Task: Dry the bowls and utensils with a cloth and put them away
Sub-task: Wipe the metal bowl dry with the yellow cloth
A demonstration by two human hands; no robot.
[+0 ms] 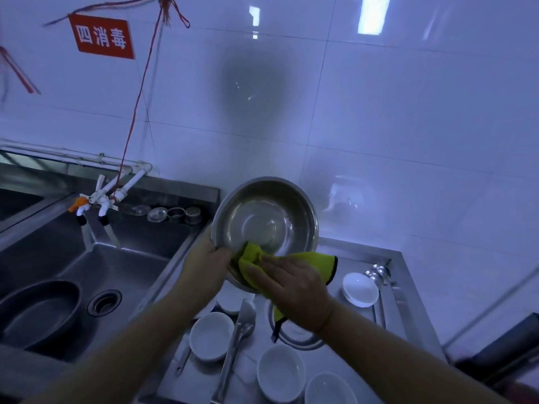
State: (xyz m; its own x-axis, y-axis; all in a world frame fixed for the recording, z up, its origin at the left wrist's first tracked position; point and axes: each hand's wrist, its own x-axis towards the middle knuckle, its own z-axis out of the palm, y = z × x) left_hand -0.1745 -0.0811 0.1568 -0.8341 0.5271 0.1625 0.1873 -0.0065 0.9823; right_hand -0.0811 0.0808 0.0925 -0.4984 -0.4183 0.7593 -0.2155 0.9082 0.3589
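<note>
- Your left grip (208, 259) curls round the left rim of the steel bowl (271, 217), holding it tilted above the surface (414, 316).
- Your right grip (294, 287), fingers flat, presses the yellow cloth (252, 258) on the steel bowl's near rim.
- White bowls (211, 335) and tongs (233, 354) lie on the surface below the steel bowl.

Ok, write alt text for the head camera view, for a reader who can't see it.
A person's left hand grips the rim of a tilted steel bowl while the right hand presses a yellow-green cloth against its near rim. Below, white bowls and metal tongs lie on a steel drainboard, with a sink to the left.
</note>
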